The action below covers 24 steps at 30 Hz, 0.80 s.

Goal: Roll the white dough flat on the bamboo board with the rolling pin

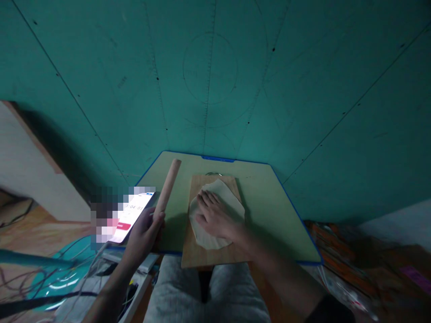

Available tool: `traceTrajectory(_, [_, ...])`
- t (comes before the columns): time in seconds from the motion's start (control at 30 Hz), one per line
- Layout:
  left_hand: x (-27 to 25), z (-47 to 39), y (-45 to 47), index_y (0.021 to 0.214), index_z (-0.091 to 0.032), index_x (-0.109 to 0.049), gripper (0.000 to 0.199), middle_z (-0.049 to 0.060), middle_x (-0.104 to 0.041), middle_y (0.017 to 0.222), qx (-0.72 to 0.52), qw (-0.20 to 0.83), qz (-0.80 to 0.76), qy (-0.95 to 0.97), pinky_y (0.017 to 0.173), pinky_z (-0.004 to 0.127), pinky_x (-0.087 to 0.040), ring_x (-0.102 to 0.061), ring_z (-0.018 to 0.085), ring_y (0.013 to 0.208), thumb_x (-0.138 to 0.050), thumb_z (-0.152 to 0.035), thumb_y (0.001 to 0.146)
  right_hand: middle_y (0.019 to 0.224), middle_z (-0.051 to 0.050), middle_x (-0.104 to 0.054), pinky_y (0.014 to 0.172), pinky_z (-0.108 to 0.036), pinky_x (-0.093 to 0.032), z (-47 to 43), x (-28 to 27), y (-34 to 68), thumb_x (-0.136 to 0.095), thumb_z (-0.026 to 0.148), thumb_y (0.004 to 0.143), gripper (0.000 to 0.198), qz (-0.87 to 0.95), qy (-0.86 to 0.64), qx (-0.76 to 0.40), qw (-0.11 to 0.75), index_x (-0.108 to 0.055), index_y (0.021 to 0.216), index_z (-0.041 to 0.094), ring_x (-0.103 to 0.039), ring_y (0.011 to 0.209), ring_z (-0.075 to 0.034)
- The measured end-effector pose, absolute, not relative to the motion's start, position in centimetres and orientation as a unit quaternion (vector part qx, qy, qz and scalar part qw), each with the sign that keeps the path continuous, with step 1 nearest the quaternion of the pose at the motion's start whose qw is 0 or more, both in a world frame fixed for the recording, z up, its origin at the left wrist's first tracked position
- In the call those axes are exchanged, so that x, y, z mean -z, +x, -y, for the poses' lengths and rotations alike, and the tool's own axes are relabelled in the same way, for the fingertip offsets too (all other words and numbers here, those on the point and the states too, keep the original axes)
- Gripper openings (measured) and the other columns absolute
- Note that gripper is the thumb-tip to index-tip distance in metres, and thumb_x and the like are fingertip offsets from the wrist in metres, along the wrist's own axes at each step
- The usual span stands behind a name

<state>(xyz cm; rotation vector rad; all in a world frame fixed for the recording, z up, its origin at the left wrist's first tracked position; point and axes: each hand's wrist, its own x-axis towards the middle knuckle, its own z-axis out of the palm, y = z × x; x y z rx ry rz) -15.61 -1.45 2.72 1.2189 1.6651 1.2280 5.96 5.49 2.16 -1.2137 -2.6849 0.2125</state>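
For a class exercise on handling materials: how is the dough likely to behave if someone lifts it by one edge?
The dough would probably droop rather than stay stiff, since it is a broad, thin sheet. It may cling to the board at first, as it lies flat against it. It could stretch or tear, given its thinness.

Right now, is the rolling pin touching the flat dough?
No, the left hand holds the rolling pin left of the wooden board, apart from the dough on it.
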Motion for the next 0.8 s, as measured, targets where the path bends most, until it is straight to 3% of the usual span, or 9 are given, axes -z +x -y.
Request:
traceTrajectory(0.27, [-2.5,1.6,-15.6,0.091,-0.02,-0.052,0.054,-0.005,-0.054,0.058,-0.469,0.339,-0.654,0.488,0.037,0.025,-0.037,-0.048,0.014,0.043,-0.056,-0.072,0.074,0.163,-0.013,-0.03,0.124,-0.046,-0.019,-5.7,-2.9,12.2,-0.043,0.046,0.102,0.06,0.907,-0.404,-0.111,0.05,-0.038,0.154,0.016,-0.024,0.152,-0.026])
traceTrajectory(0.37, [-2.4,1.7,-15.7,0.094,-0.02,-0.053,0.056,-0.005,-0.054,0.058,-0.474,0.328,-0.654,0.49,0.038,0.025,-0.038,-0.049,0.014,0.045,-0.055,-0.072,0.074,0.162,-0.021,-0.027,0.122,-0.055,-0.018,-8.8,-3.3,17.1,-0.038,0.044,0.104,0.062,0.797,-0.598,-0.081,-0.007,-0.037,0.154,0.008,-0.021,0.152,-0.033])
traceTrajectory(0.43, [-2.3,1.7,-15.7,0.096,-0.019,-0.054,0.057,-0.004,-0.055,0.059,-0.473,0.323,-0.656,0.491,0.039,0.026,-0.039,-0.051,0.015,0.046,-0.055,-0.072,0.074,0.16,-0.027,-0.028,0.121,-0.056,-0.017,-9.9,-3.4,19.0,-0.036,0.042,0.104,0.064,0.758,-0.651,-0.038,0.008,-0.038,0.151,0.0,-0.02,0.151,-0.036])
traceTrajectory(0.6, [-1.8,1.6,-15.8,0.096,-0.019,-0.056,0.056,-0.002,-0.058,0.061,-0.466,0.298,-0.669,0.497,0.042,0.026,-0.039,-0.055,0.017,0.051,-0.054,-0.072,0.075,0.162,-0.02,-0.026,0.122,-0.05,-0.022,-9.1,-3.0,14.9,-0.03,0.045,0.105,0.062,0.849,-0.515,-0.066,0.098,-0.037,0.153,0.006,-0.022,0.152,-0.03])
traceTrajectory(0.8, [-1.4,1.6,-15.8,0.098,-0.018,-0.056,0.058,-0.002,-0.059,0.064,-0.472,0.291,-0.663,0.503,0.043,0.026,-0.04,-0.056,0.018,0.053,-0.054,-0.072,0.076,0.159,-0.026,-0.03,0.123,-0.05,-0.023,-4.5,-3.1,5.4,-0.044,0.048,0.102,0.071,0.883,-0.451,-0.107,0.074,-0.038,0.149,-0.004,-0.024,0.15,-0.035])
